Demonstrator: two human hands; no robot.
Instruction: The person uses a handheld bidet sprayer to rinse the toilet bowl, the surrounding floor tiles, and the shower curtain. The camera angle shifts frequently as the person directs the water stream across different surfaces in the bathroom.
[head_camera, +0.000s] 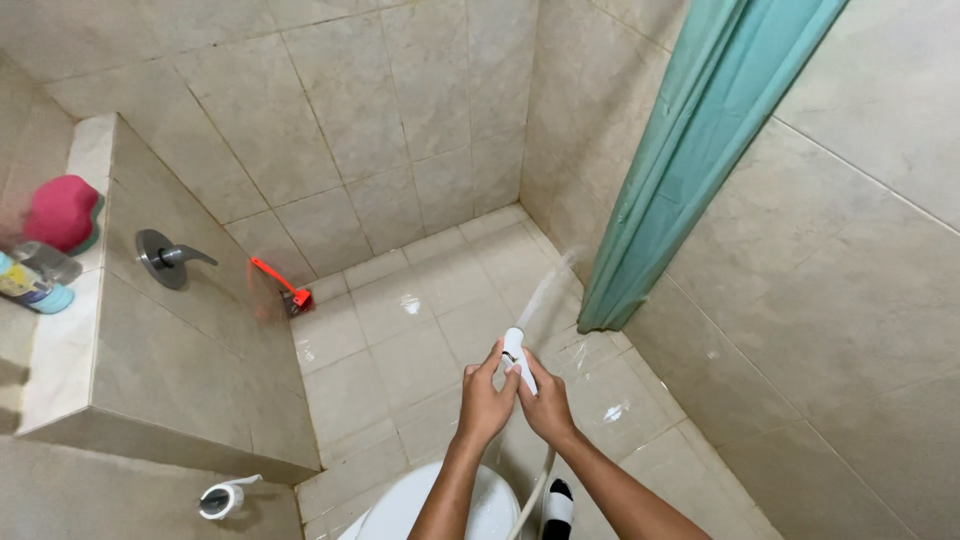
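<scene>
We stand over the toilet bowl (430, 510) and aim a white hand sprayer (518, 358) into the shower stall. Both of our hands are wrapped around it: the left hand (484, 402) is clenched on the sprayer's body from 9 o'clock, with a finger up near the trigger, and the right hand (547, 405) grips the handle from 3 o'clock. The sprayer sits just below the middle of the view, its nozzle tilted toward 1 o'clock, and its hose (532, 495) drops away toward 6 o'clock beside the bowl.

Water is running: a pale jet (548, 290) leaves the nozzle and reaches toward the foot of the teal shower curtain (690, 150) at 1 o'clock. We judge the rinsing to be well under way. The floor tiles (400, 340) shine with wet glare near the curtain and toward the middle, so that part looks covered. The far corner at 12 o'clock and the strip at 10 o'clock, where an orange-handled brush (276, 278) leans against the low wall, look duller; whether they are wet we cannot tell. The wall tiles show no clear wetting.

On the ledge (60, 340) at 9 o'clock lie a pink sponge (60, 212) and some bottles (35, 280), well apart from the hands. A metal tap handle (165, 257) sticks out of the low wall below them.
</scene>
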